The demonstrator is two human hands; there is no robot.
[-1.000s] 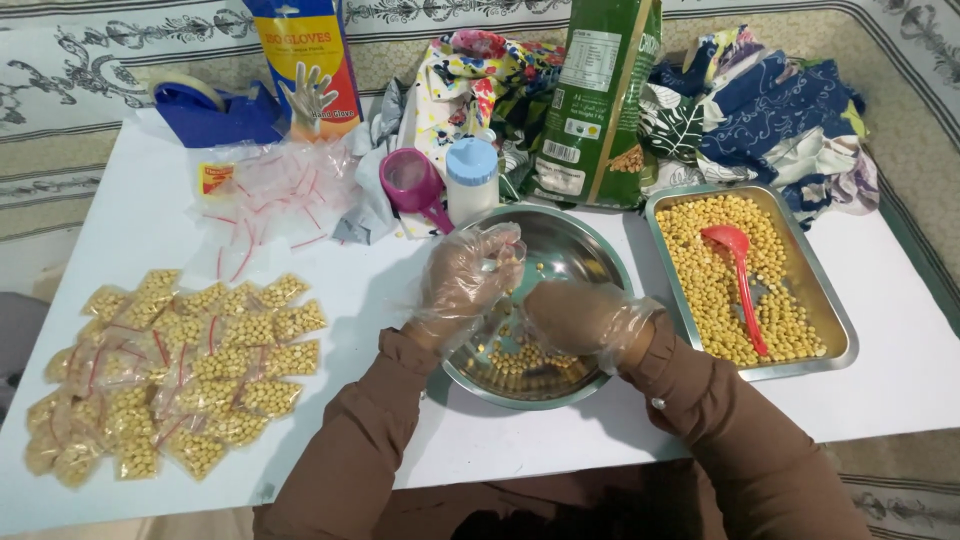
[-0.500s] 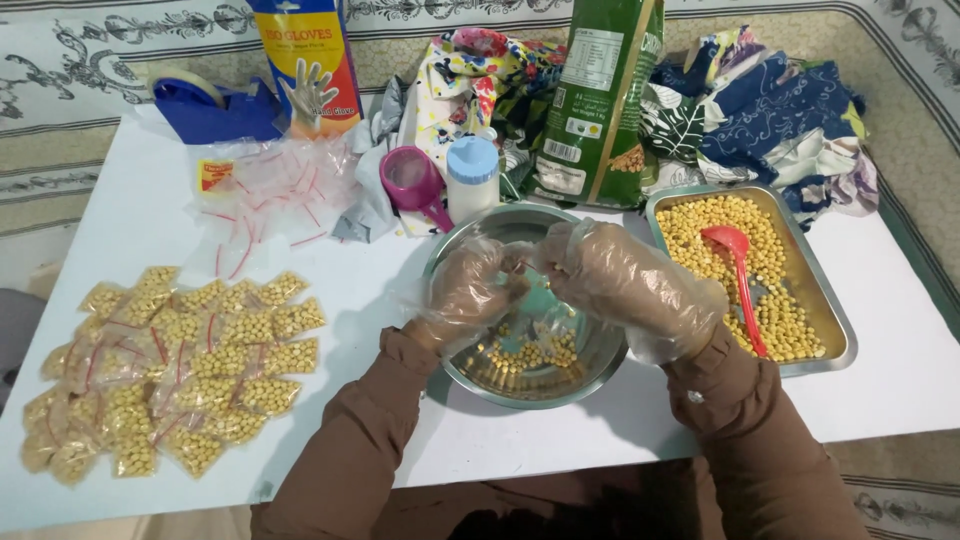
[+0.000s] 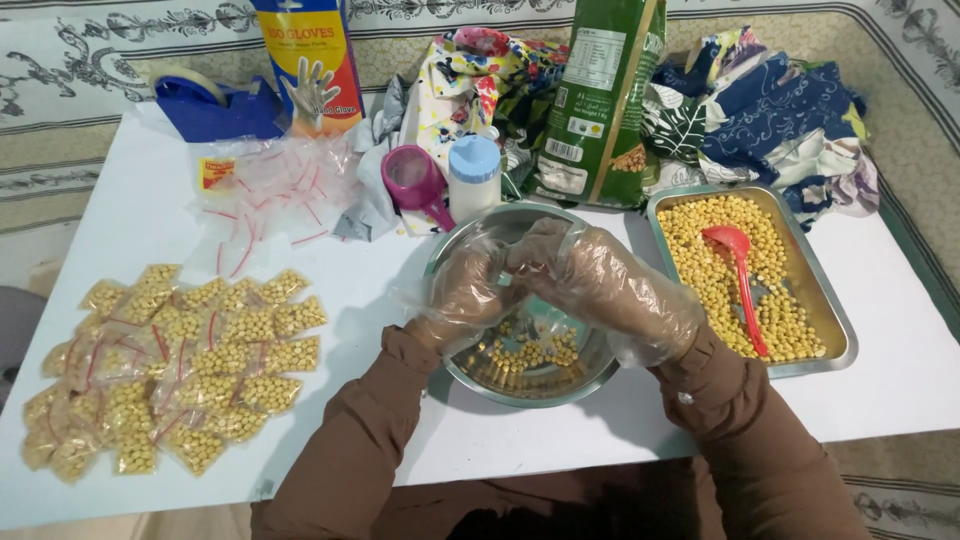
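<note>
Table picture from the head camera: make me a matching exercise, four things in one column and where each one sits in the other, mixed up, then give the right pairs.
Things:
1. red spoon
2. filled little bags
3. tape dispenser
4. round steel bowl

Places:
A. far left corner of the white table
B. under both gloved hands, left hand and right hand
C. lying on the yellow peas in the rectangular tray
D. spread over the near left part of the table

Pairs: 1-C, 2-D, 3-A, 4-B
</note>
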